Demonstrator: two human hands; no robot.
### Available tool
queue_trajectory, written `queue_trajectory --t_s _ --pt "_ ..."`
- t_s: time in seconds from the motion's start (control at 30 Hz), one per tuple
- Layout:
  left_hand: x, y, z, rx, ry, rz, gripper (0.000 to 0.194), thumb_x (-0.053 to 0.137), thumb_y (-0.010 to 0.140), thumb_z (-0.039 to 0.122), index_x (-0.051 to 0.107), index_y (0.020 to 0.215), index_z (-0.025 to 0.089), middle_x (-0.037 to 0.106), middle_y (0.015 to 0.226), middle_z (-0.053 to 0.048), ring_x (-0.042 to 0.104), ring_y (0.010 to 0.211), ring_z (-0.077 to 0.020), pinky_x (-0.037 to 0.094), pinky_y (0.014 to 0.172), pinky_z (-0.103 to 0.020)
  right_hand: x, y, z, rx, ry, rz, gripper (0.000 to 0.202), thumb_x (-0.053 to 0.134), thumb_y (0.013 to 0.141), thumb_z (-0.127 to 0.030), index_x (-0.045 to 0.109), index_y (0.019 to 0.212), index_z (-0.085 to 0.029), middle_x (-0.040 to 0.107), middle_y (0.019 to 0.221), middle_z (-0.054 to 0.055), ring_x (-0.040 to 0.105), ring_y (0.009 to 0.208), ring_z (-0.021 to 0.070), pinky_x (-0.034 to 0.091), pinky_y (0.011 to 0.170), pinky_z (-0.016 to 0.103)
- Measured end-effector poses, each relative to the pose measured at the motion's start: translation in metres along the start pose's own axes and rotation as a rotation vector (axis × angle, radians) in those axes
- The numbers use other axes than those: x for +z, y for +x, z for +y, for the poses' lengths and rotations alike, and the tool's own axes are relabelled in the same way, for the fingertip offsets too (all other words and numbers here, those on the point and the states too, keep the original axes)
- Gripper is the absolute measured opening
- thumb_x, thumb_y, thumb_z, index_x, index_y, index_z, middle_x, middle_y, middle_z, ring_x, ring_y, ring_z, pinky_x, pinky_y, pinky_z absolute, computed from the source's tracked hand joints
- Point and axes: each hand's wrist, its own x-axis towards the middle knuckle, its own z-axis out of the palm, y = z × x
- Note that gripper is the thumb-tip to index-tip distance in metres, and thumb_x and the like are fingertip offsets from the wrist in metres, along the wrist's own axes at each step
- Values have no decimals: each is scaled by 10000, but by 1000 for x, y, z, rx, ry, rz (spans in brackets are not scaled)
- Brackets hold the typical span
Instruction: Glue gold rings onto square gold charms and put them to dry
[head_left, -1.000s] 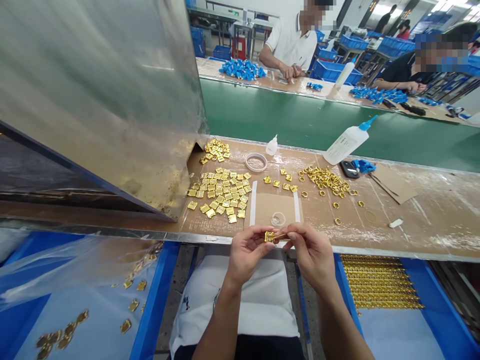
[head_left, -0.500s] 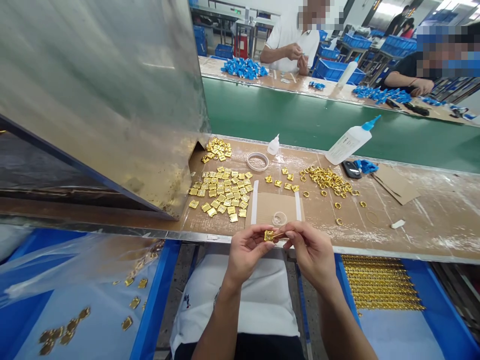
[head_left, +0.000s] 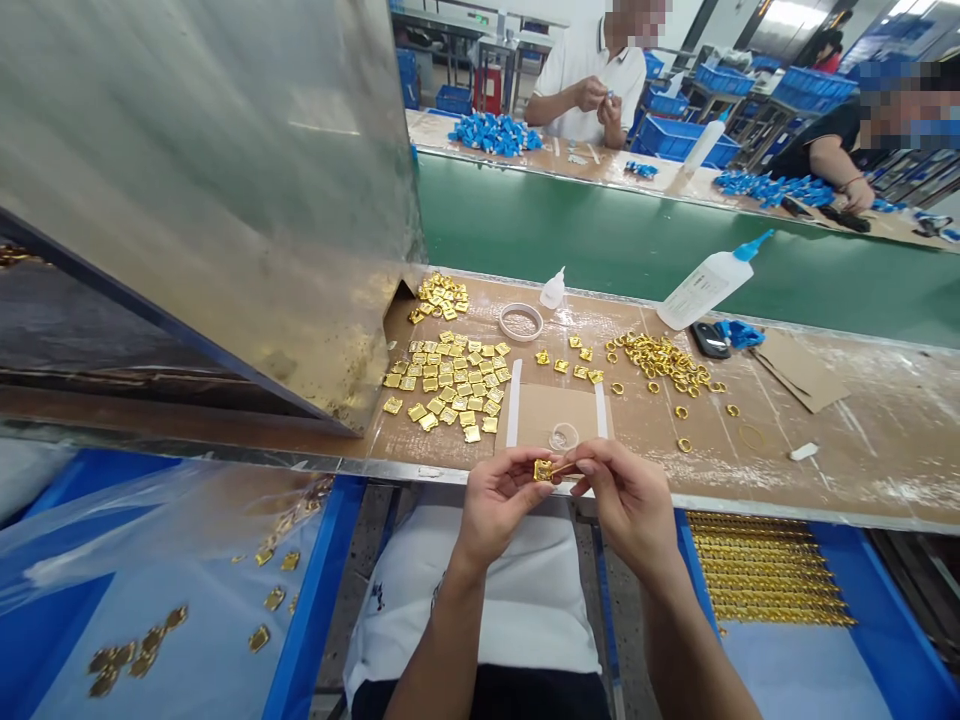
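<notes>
Little has changed across the last second at the near edge of the bench [head_left: 862, 470]. The left hand [head_left: 495, 500] stays pinched shut on a small gold square piece [head_left: 541, 470], thumb and fingers closed round it just off the bench lip. The right hand [head_left: 626, 500] likewise keeps a closed pinch on a thin stick [head_left: 564, 467], whose tip still meets the piece from its 3 o'clock side. Judging by that steady contact, the work on this one piece is still under way, not finished.

Going left to right: at 9 o'clock from the hands a big metal sheet [head_left: 202, 190] leans over the bench, with a blue bin [head_left: 315, 590] of loose gold pieces below it at 7 o'clock. At 11 o'clock lies the spread of gold squares [head_left: 446, 378]; at 12 o'clock a cardboard pad [head_left: 553, 412] with a small clear ring on it, and beyond it a tape roll [head_left: 521, 322] and a small dropper bottle [head_left: 553, 290]. At 1 o'clock sit the gold rings [head_left: 660, 360] and a large glue bottle [head_left: 712, 282].

What differs from the earlier frames is mostly the view, which has tipped slightly so that everything sits a touch lower and rightward. Across the green belt [head_left: 600, 235], a co-worker in a white shirt [head_left: 592, 70] now has both hands raised, where they were down on the far bench a second ago.
</notes>
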Motion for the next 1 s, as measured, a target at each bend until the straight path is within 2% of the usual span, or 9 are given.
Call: queue_trajectory --t_s 0.3,0.7,1.0 --pt "-1 0 -1 -8 -3 3 366 870 782 409 788 1040 163 830 986 -118 800 874 -228 650 823 -300 0 1 -1 -57 -71 -23 273 507 1055 -321 675 858 -232 731 748 6 670 528 118 550 511 197" --pt "-1 -1 0 -14 -19 1 335 867 791 364 797 1054 170 825 1027 -116 797 905 -226 648 840 -292 -2 2 -3 -110 -145 -49 250 491 1053 -248 662 872 -232 733 760 5 668 536 125 523 540 221" --pt "-2 -2 -3 -18 -56 26 343 889 768 354 799 1042 168 826 993 -103 794 870 -199 638 828 -258 -1 0 -3 -187 -160 -33 222 495 1027 -129 653 912 -233 733 798 0 680 597 119 543 562 195"
